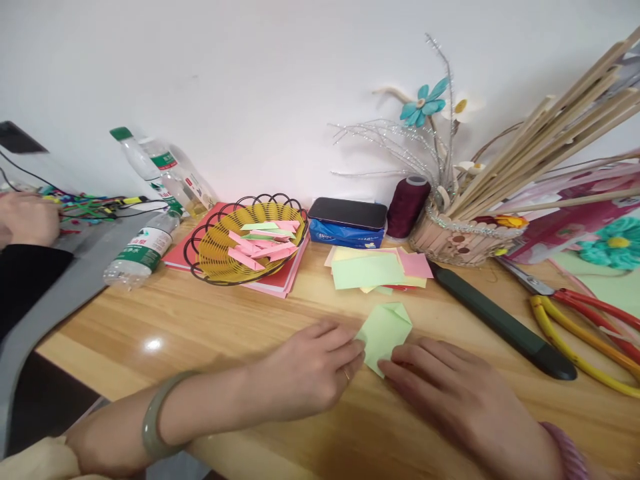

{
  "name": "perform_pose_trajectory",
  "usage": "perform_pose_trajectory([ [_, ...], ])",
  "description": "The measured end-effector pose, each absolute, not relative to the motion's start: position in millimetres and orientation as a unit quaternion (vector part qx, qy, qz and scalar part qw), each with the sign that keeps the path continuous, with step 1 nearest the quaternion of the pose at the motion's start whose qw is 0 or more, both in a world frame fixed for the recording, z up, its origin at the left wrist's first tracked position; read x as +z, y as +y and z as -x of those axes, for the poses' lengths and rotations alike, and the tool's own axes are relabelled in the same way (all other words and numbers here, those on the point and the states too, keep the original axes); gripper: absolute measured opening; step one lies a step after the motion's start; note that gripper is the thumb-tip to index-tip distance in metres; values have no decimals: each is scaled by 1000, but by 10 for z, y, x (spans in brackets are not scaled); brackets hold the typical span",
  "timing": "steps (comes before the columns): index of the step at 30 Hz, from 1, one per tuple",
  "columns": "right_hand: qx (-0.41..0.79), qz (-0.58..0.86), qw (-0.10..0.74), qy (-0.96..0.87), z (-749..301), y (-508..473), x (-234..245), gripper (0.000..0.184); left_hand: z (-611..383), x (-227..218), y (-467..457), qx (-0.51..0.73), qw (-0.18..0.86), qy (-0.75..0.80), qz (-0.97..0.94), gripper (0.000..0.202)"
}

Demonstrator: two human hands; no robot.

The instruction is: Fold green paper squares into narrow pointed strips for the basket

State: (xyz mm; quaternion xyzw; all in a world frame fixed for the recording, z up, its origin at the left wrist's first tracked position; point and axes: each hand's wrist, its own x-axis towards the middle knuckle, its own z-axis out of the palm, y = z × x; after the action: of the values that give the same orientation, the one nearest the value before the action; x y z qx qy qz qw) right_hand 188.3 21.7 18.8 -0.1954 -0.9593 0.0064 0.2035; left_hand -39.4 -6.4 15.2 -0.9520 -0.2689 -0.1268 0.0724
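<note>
A light green sheet of paper (384,337) with folded corners at its far end lies on the wooden table in front of me. My left hand (320,363), with a ring and a bangle on the wrist, has its fingers closed at the paper's left edge. At the near right edge, the curled fingers of my right hand (450,393) press on the same sheet. Both thumbs are mostly hidden. Just beyond lies a stack of coloured paper slips (367,270), green on top. A yellow woven basket (215,263) holds several folded pink and green strips (263,243).
A dark green-handled tool (505,323) and scissors (580,300) lie to the right. Behind are a phone (347,212) on a blue packet (345,235), a maroon thread spool (409,207) and a stick-filled pot (450,237). Plastic bottles (143,247) and another person's hand (30,217) are at left.
</note>
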Motion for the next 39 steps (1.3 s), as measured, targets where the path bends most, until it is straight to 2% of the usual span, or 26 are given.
perform_pose_trajectory([
  [6, 93, 237, 197, -947, -1844, 213, 141, 18, 412, 167, -87, -114, 99, -260, 954, 26],
  [17, 249, 330, 193, -890, -1790, 244, 84, 14, 333, 177, -242, -64, 132, -281, 948, 28],
  [25, 254, 369, 189, -874, -1740, 242, 63, 15, 294, 112, -327, -48, 154, -308, 938, 32],
  [39, 215, 375, 154, -889, -1756, 266, 11, 16, 183, 49, -375, -107, 179, -354, 912, 33],
])
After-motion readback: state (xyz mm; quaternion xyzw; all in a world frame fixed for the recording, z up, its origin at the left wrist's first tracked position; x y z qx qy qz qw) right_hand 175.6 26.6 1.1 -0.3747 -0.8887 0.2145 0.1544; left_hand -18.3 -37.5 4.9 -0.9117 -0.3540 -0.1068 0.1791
